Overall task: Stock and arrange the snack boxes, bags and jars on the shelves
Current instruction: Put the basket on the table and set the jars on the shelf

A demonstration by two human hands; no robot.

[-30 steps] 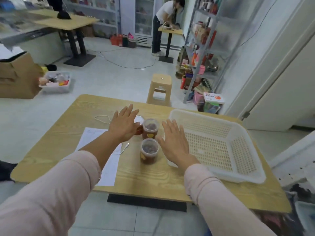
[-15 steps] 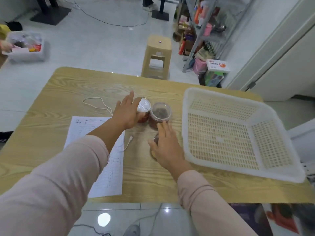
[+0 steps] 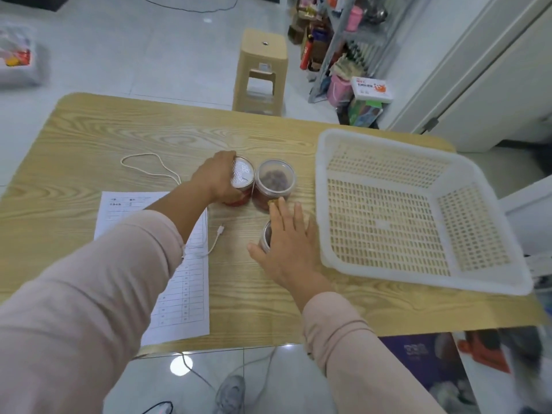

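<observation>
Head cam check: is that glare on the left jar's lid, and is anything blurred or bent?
Head view: yes, glare whitens the lid of the left jar, hiding its contents; the middle jar reads clearly. A lamp reflection spots the floor. The bottom-right corner is smeared, and the table edges bow with the wide lens.

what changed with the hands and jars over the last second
The left hand came down from hovering open and now grips the far-left jar. The right hand dropped onto the near jar, fingers straight across its lid. All three jars, including the middle jar, the white basket and the paper sheet kept their places on the table.
</observation>
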